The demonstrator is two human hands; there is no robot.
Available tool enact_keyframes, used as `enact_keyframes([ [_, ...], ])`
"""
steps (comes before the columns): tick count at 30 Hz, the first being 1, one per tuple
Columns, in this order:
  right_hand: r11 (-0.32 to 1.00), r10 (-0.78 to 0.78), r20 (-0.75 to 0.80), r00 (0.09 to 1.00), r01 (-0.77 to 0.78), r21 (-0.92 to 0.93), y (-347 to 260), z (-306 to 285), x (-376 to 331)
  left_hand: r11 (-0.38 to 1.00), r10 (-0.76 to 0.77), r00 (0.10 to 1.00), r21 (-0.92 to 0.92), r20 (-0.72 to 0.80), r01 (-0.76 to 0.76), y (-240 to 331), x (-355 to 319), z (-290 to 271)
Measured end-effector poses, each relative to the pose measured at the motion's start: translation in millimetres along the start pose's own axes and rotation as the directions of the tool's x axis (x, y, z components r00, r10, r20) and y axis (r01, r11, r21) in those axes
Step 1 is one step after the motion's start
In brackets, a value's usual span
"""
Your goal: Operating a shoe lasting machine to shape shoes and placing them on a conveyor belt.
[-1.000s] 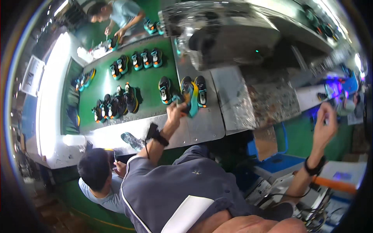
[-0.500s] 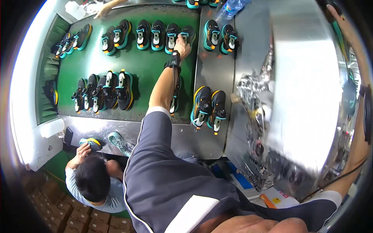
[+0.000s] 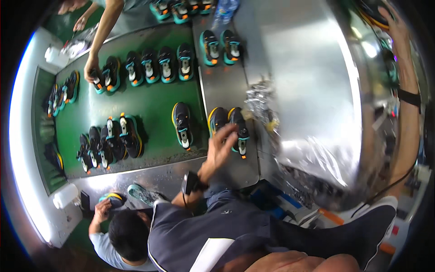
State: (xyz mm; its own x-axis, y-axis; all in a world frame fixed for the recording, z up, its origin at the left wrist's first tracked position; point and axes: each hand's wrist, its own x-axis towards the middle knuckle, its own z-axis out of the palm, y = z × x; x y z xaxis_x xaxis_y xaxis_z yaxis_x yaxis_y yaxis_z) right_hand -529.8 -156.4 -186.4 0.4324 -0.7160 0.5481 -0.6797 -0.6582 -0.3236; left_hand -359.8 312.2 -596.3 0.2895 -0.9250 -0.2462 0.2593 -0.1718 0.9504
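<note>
My left hand (image 3: 221,147), blurred by motion with its fingers apart, is over a pair of black running shoes on the metal ledge. It partly hides the left shoe (image 3: 217,119) and overlaps the edge of the right shoe (image 3: 240,129); contact cannot be made out. Just left, a single black shoe (image 3: 182,124) with a yellow-teal sole lies on the green belt (image 3: 154,106). At the upper right rim, my right hand (image 3: 393,27) has its fingers around the edge of a dark shoe (image 3: 374,14) with an orange-yellow sole, partly cut off by the picture's rim.
A row of shoes (image 3: 165,65) lies along the belt's far side, where a co-worker's hand (image 3: 92,68) grips one. Another cluster (image 3: 108,143) is nearer. A seated person (image 3: 129,235) handles a shoe at lower left. The large metal housing (image 3: 312,81) stands between my arms.
My left hand has left the far row's end shoe and come back toward me. The dark shoe now shows at my right hand. A co-worker's arm has reached in; the view has shifted.
</note>
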Motion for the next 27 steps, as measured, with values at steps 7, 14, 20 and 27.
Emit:
enact_keyframes([
  [7,0.658,-0.104,0.007,0.995,0.064,0.75,-173.6,-90.0,-168.7,0.819,0.007,0.713,-0.413,0.701,0.398,33.9,-82.1,57.7],
  [14,0.784,0.044,-0.03,0.999,-0.016,0.621,-163.8,-169.5,-353.2,0.621,0.34,0.352,-0.489,0.872,0.612,109.8,-116.4,124.9],
  [20,0.849,0.202,0.242,0.949,-0.293,0.44,-151.5,-244.9,-546.1,0.606,-0.087,0.125,-0.047,0.988,0.794,108.0,-200.4,198.1],
  [27,0.569,0.787,-0.531,0.314,-0.702,0.429,-198.1,-249.2,-847.4,0.807,-0.041,-0.374,0.251,0.926,0.534,-9.3,-311.2,330.2],
])
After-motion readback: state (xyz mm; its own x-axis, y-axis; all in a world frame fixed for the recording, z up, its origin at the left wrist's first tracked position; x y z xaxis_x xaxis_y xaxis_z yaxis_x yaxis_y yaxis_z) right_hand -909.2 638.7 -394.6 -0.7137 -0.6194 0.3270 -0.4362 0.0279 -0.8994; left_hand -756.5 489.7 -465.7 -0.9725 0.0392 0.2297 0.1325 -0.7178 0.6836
